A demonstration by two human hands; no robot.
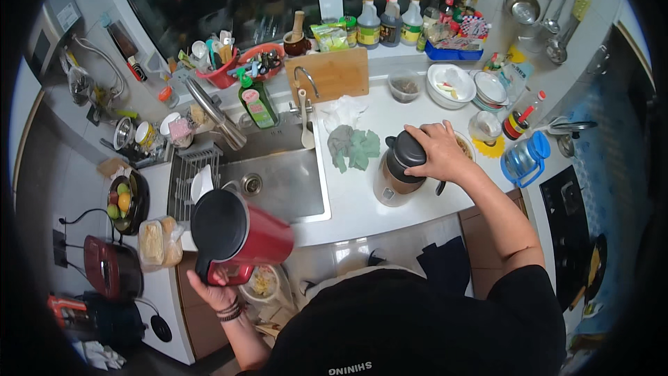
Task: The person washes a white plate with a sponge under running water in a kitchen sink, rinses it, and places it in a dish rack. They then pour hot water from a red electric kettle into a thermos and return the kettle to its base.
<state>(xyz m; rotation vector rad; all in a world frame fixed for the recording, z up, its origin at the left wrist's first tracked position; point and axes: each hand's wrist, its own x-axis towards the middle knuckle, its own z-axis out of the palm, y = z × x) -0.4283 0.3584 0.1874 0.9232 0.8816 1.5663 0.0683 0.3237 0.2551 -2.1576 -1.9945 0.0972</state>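
Observation:
My left hand [219,296] grips the handle of a red electric kettle [267,232] with a black lid, held up in front of the sink's near edge. The kettle is tilted, its black top turned towards my view. On the white countertop stands an insulated jug [391,188] with a brown and pale body. My right hand [443,154] is on its dark lid [408,147], thumb and fingers around the lid's side. Grey and green cloths [355,147] lie left of the jug. A bowl [463,145] is partly hidden behind my right hand.
The steel sink [292,188] has a pull-out faucet [216,115] and a dish rack [185,183]. A water pitcher with a blue lid [524,159] stands near the cooktop [561,209]. A bin [263,284] with scraps is below the kettle. Sauce bottles [391,23] line the sill.

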